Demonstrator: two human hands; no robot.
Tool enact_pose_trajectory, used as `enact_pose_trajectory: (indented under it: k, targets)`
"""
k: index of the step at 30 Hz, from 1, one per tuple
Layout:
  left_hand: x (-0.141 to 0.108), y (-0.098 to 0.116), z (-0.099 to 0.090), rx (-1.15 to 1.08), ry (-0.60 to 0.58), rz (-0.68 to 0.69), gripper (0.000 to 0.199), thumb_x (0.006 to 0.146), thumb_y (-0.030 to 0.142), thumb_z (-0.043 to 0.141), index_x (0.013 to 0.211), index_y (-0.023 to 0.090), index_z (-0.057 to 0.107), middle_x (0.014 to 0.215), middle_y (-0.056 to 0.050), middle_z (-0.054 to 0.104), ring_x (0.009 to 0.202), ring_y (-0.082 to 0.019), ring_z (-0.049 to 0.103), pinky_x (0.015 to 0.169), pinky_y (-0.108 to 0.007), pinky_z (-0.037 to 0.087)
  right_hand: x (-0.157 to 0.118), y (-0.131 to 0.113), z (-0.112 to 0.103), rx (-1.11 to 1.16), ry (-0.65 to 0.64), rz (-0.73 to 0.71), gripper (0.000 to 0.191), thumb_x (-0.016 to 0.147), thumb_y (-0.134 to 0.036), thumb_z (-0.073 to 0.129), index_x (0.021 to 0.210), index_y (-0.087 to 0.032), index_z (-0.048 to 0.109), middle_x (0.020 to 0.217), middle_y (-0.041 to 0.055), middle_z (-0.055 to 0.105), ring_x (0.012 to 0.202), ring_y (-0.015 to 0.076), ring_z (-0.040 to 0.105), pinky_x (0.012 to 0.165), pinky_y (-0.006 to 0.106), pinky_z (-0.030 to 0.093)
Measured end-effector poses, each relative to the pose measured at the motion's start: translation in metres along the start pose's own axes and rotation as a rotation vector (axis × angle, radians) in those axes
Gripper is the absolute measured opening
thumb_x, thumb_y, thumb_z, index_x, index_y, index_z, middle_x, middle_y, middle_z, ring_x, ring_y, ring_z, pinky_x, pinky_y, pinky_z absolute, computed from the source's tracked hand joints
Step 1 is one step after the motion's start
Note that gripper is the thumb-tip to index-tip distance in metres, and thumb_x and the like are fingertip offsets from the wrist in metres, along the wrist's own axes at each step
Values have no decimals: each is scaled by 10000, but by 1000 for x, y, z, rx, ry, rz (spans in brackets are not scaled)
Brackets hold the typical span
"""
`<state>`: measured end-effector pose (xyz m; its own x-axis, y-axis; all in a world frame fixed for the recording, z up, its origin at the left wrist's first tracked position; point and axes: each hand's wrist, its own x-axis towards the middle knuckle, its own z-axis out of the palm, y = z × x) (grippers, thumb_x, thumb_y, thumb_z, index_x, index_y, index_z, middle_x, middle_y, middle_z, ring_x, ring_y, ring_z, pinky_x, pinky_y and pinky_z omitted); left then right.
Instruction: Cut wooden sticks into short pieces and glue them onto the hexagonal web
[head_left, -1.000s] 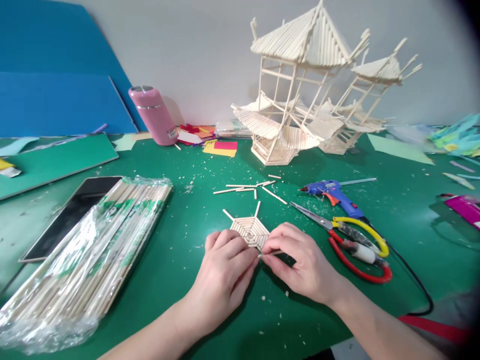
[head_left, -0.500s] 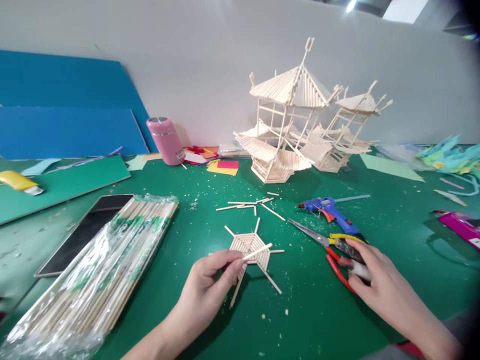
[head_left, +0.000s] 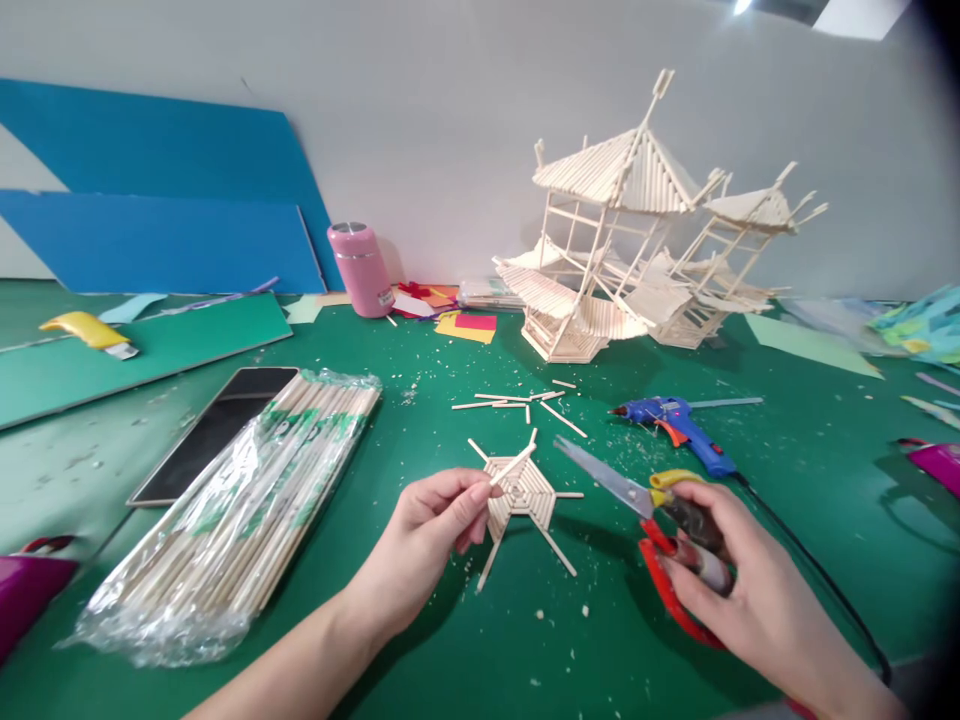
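Note:
Between thumb and forefinger, my left hand (head_left: 439,520) pinches a short wooden stick (head_left: 514,464). That stick is over a web-like stick frame (head_left: 531,488) with several spokes, on the green table. My right hand (head_left: 739,565) is wrapped round the handles of a pair of scissors (head_left: 611,478), raised off the table. The scissors have red and yellow grips, and their blades point up and left, toward the stick frame. Behind them lies a blue glue gun (head_left: 675,422). Loose short sticks (head_left: 517,401) are scattered beyond the frame.
Wrapped sticks (head_left: 247,510) partly cover a dark phone (head_left: 217,430) at left. At the back stand stick pavilions (head_left: 592,250) and a pink flask (head_left: 361,270). The glue gun's black cable (head_left: 814,570) passes beside my right hand.
My right hand has gripped the scissors and lifted them off the table. My left hand's stick now tilts more steeply upward. The view has shifted left.

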<state>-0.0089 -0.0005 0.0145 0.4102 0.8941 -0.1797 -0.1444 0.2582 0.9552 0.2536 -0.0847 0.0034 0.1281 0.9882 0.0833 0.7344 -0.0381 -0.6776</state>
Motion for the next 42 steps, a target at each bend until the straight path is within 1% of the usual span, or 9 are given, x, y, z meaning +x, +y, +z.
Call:
enact_pose_trajectory:
  k: [5,11,15,18,24,30,33,38,42]
  targets:
    - [1,1,-2,-184,-20,-25,203,775,319,587,738,120,597,505,33,462,490,-55,357,478,-185,239,-4,-15,18,-35,-143,3,581,646,-300,654,1134,-232,345,1105,99,495,869,206,608,730,307,547]
    - [0,-2,-1,-225,-75,-18,187,779,289,587,699,121,598,512,26,493,485,-51,376,474,-181,256,-6,-32,29,-38,-266,-62,651,642,-260,656,1182,-216,296,1129,132,507,883,232,626,653,269,570]
    - [-2,-4,0,-189,-80,-10,195,750,320,617,718,128,618,519,27,503,490,-53,386,479,-181,272,-2,-41,33,-61,-233,-125,633,634,-260,653,1169,-189,323,1094,139,535,786,220,648,610,273,575]
    - [-2,-5,0,-168,-78,-2,202,734,339,630,735,137,627,524,24,506,495,-63,391,482,-190,281,-1,-45,35,-117,-197,-155,643,625,-280,659,1169,-181,330,1086,137,535,865,242,624,676,312,569]
    - [-3,-8,-1,-114,-91,7,239,726,378,631,737,140,624,536,17,511,506,-77,395,491,-207,293,-1,-49,37,-76,-187,-179,627,624,-275,668,1149,-197,334,1028,113,574,858,232,624,660,290,570]
    - [-2,-11,-3,-93,-116,30,216,760,356,605,736,142,626,546,25,492,513,-67,383,497,-199,283,-3,-44,39,-72,-211,-161,551,706,-270,579,1182,-181,318,1090,140,554,921,241,609,707,331,558]
    - [-2,-11,-4,-91,-129,39,214,764,355,602,735,145,630,545,27,481,513,-67,376,499,-201,278,-3,-45,38,-113,-247,-164,511,728,-289,547,1178,-169,337,1039,146,577,900,250,616,704,353,552]
    - [-2,-9,-5,-45,-126,37,254,755,392,600,708,145,630,541,25,467,510,-74,353,500,-211,265,0,-55,36,-105,-288,-154,533,652,-253,607,1141,-190,404,922,109,619,792,232,639,631,296,549]
    - [-3,-7,-6,-39,-139,28,267,739,408,612,716,143,636,531,27,436,513,-79,341,514,-220,259,-2,-47,34,-51,-262,-205,541,636,-181,603,1150,-220,440,896,90,637,748,206,643,573,238,527]
